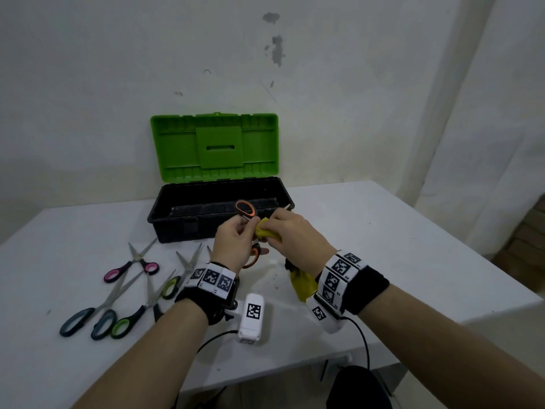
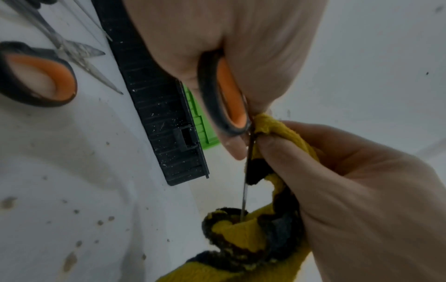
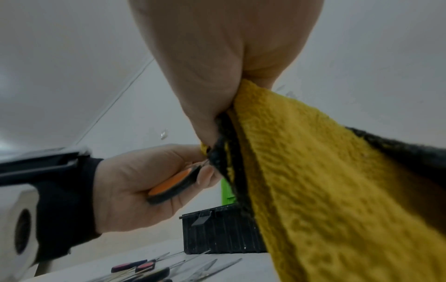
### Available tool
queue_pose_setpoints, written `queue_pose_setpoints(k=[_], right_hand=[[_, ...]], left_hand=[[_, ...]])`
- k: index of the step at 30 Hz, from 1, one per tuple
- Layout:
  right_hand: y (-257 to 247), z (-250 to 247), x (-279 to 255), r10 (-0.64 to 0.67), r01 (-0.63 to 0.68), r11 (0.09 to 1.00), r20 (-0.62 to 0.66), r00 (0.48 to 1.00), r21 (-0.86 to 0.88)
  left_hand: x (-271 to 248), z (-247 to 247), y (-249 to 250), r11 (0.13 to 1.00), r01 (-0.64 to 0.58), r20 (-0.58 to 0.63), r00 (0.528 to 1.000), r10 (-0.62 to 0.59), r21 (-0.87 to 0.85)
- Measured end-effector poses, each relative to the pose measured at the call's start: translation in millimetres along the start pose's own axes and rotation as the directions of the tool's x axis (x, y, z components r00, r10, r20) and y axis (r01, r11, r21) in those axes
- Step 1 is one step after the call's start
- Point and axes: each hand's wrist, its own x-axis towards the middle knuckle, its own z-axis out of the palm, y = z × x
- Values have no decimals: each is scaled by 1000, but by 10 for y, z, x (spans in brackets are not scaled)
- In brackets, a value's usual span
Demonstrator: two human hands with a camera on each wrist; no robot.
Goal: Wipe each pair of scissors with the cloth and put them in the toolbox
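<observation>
Now left hand (image 1: 236,240) curled round orange scissors (image 1: 246,209) handle, held above table (image 1: 413,246) just before toolbox (image 1: 212,214) front wall. Right hand (image 1: 290,231) pinching yellow cloth (image 2: 243,234) round blade. Blade mostly hidden by cloth; thin edge seen only from left wrist. Spare scissors (image 1: 129,265) near left edge, blurred in wrist views.
</observation>
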Motion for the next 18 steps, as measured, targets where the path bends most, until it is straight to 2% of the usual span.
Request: queue_pose_setpoints(k=[6,10,11,13,16,18], right_hand=[[68,-25,15,44,-47,998,-70,997,-39],[198,-115,48,196,-196,980,-147,970,14],[209,-126,43,204,-201,979,-181,962,37],[156,-110,17,127,-119,992,-202,971,53],[24,-40,-41,-44,44,999,-82,996,3],[26,-23,-47,-62,61,998,-53,997,-19]], left_hand=[[-17,-2,-18,1000,-31,-41,999,31,1],[-26,-6,-20,999,-26,-85,996,24,-20],[-22,-1,-18,999,-27,-95,995,25,-20],[-12,16,-6,999,-23,-103,994,20,-30],[-15,58,27,999,-17,-63,998,14,-50],[-33,81,54,999,-20,-24,1000,19,-40]])
